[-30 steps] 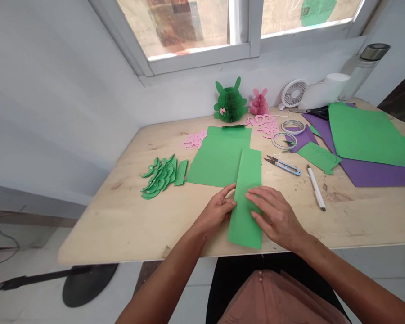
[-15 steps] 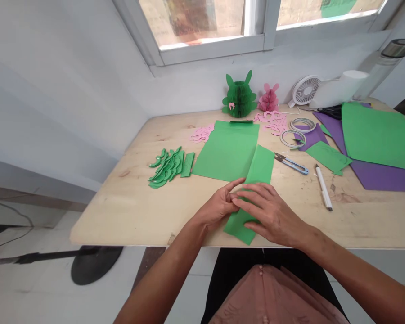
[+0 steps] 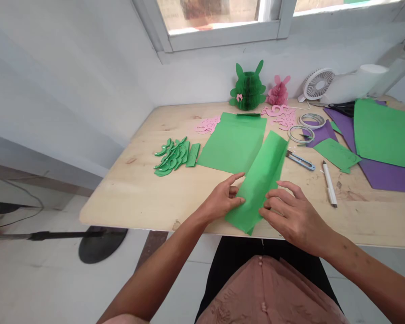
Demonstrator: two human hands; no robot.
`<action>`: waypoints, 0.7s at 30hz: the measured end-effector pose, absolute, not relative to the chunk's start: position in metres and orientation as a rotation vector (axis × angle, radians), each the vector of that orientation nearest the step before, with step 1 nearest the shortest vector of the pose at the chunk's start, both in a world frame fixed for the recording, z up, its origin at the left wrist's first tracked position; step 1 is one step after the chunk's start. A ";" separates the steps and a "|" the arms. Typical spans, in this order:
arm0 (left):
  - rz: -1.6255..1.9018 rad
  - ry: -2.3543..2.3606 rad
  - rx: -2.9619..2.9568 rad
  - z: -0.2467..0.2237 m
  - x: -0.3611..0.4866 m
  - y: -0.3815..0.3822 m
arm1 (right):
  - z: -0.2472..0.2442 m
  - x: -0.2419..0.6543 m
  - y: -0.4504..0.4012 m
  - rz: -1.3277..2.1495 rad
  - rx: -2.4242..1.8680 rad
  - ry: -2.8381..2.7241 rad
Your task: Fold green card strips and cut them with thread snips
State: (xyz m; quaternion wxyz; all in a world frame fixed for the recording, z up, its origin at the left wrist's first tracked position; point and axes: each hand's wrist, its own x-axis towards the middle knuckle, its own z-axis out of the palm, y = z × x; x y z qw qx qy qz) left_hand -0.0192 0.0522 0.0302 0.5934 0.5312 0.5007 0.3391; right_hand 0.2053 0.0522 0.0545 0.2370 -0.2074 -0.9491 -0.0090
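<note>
A long strip of green paper (image 3: 259,180), folded lengthwise with its layers partly apart, is held at a slant near the table's front edge. My left hand (image 3: 222,196) grips its left edge between thumb and fingers. At the strip's right edge, my right hand (image 3: 288,209) pinches the paper with curled fingers. Just beyond lies a flat green sheet (image 3: 234,141), partly covered by the strip. Blue-handled thread snips (image 3: 301,161) rest to the right of the strip, and a white marker (image 3: 329,184) lies farther right.
Green cut pieces (image 3: 172,156) are piled at left; pink cut-outs (image 3: 207,125) lie behind. A green honeycomb paper figure (image 3: 248,87), a smaller pink figure (image 3: 278,92) and a white fan (image 3: 319,84) stand by the wall. Tape rolls (image 3: 301,134) and purple sheets (image 3: 384,175) are at right.
The green strip has been lifted and its layers have come apart. My right hand has moved right, off the strip's top, to its right edge. The view has shifted slightly.
</note>
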 end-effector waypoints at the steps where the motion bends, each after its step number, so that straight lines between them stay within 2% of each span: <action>1: 0.788 1.255 1.375 0.029 -0.019 0.050 | 0.053 0.209 0.050 -0.028 -0.571 -2.600; 5: 0.795 1.485 1.955 0.024 -0.016 0.036 | 0.048 0.221 0.042 -0.036 -0.580 -2.600; 10: 0.772 1.427 2.502 0.019 -0.017 0.015 | 0.040 0.226 0.035 -0.051 -0.565 -2.621; 21: 0.488 1.299 2.555 0.010 -0.026 -0.010 | 0.031 0.210 0.013 0.010 -0.537 -2.630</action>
